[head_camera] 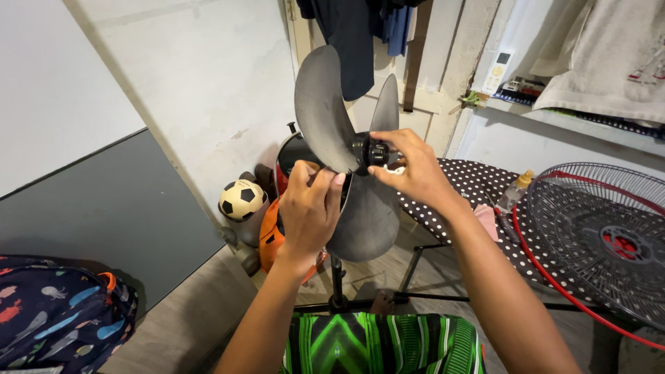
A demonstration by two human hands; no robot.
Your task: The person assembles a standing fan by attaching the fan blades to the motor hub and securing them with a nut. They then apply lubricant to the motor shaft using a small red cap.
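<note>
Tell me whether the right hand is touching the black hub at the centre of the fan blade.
Touching. The head view shows the right hand with its fingertips wrapped on the hub of the fan blade, no gap visible.

A white, upright rectangular remote control (497, 70) hangs on the wall at upper right, just above the shelf (554, 118). Near its top sits a small dark screen (503, 58); below that, a round yellow button. No packages, labels or signs can be made out elsewhere.
</note>
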